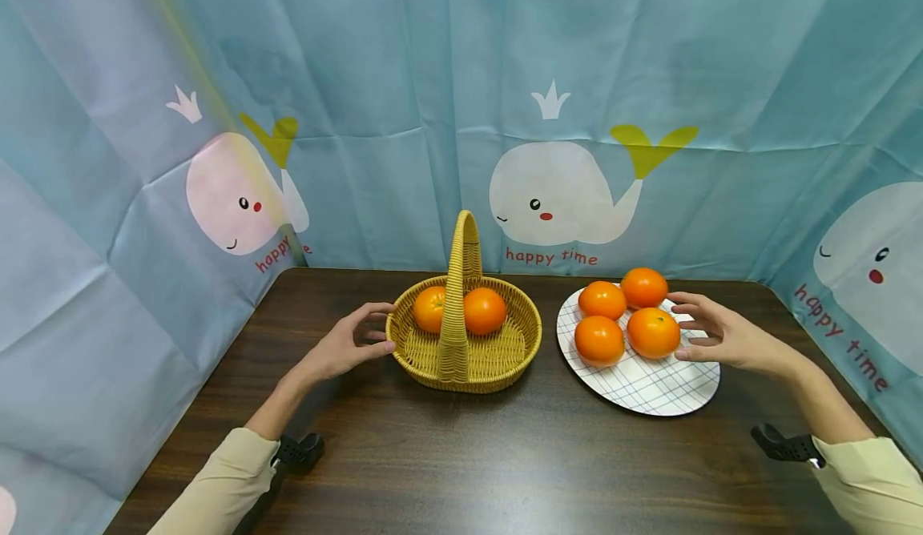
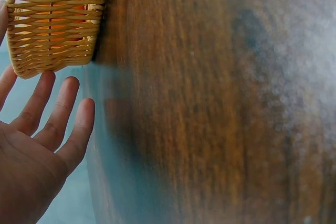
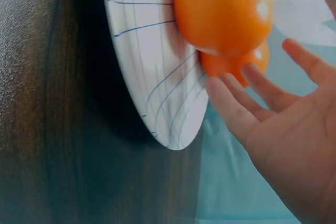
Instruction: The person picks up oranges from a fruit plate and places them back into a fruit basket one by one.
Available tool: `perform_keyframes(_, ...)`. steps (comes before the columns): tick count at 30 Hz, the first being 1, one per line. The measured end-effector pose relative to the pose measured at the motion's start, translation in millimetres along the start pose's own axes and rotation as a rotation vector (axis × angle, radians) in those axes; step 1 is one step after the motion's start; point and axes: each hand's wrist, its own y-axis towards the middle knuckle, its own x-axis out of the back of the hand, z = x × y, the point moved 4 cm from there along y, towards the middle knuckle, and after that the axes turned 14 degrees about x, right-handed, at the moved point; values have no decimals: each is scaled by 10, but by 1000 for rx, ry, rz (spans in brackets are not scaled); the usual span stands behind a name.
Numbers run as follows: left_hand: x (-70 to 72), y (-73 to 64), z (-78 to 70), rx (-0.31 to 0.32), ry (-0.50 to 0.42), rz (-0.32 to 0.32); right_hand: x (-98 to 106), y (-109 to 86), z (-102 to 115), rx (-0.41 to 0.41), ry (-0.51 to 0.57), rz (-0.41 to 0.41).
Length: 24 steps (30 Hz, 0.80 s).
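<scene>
Just left of the right hand [image 1: 731, 341], the front-right orange [image 1: 653, 333] is seated; both there and on the left hand [image 1: 344, 344], empty fingers are spread.

Whale-printed blue fabric [image 1: 433, 78] hangs behind a glossy brown table [image 1: 447, 455]

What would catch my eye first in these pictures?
Four bright orange fruits on a white plate, the right hand beside them. Left of the plate, a yellow wicker basket holds two more fruits, with the left hand at its left edge. Behind, cartoon whales decorate the blue curtain.
</scene>
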Motion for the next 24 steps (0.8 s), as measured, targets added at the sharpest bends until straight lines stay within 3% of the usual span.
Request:
perform_keyframes(5, -5, -3, 8, 14, 0, -1, -58, -5, -31, -15, -4, 57)
perform_keyframes(10, -3, -1, 12, 12, 4, -1, -91, 4, -86, -43, -26, 65)
perform_keyframes(18, -2, 6, 4, -7, 6, 0, -106, 51, -139, 67, -65, 25)
perform_keyframes(24, 3, 9, 2, -23, 2, -2, -111, 65, -169, 73, -105, -6)
